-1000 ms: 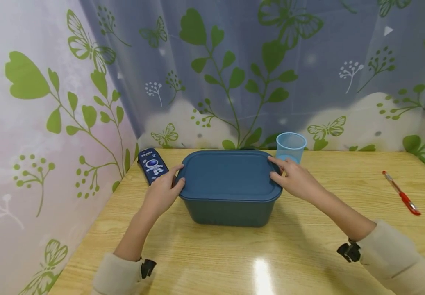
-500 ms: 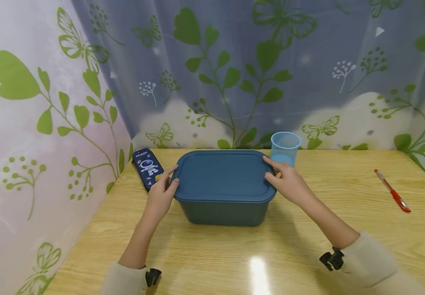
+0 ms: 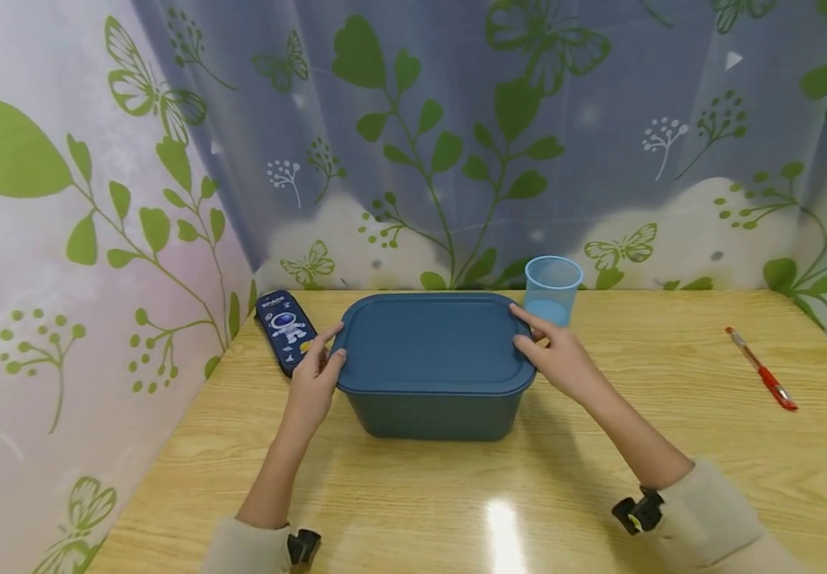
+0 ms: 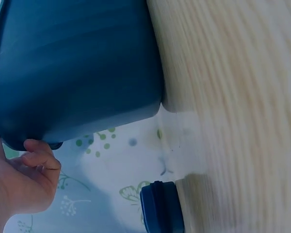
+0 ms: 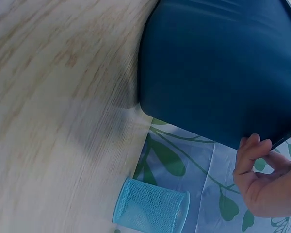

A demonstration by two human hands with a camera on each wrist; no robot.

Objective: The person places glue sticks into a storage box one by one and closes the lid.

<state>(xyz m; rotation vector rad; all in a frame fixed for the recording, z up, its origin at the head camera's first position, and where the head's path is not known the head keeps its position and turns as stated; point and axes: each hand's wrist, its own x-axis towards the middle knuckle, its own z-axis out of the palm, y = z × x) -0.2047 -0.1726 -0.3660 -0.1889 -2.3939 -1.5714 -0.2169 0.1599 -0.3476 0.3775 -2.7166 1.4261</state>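
Note:
A dark blue-green plastic storage box [image 3: 438, 416] stands on the table with its matching lid [image 3: 431, 343] seated on top. At the lid's left end my left hand [image 3: 315, 383] grips the rim, thumb and index finger on the top edge. My right hand [image 3: 560, 355] holds the opposite end the same way. In the left wrist view, the other fingers [image 4: 39, 158] curl beneath the rim against the box wall [image 4: 82, 73]. The right wrist view likewise has curled fingers [image 5: 252, 150] under the rim beside the box wall [image 5: 208, 68]. What the box contains is hidden.
A navy pencil case [image 3: 286, 331] with an astronaut print lies left of the box. Behind its right end stands a light blue mesh pen cup [image 3: 551, 291]. A red pen [image 3: 761, 368] lies far right on the wooden table [image 3: 399, 502]. Patterned curtains [image 3: 413, 143] hang behind and left.
The head view has shifted slightly, so everything sits further left in it. Both hands keep their hold on the lid's ends, and the box looks unmoved on the table.

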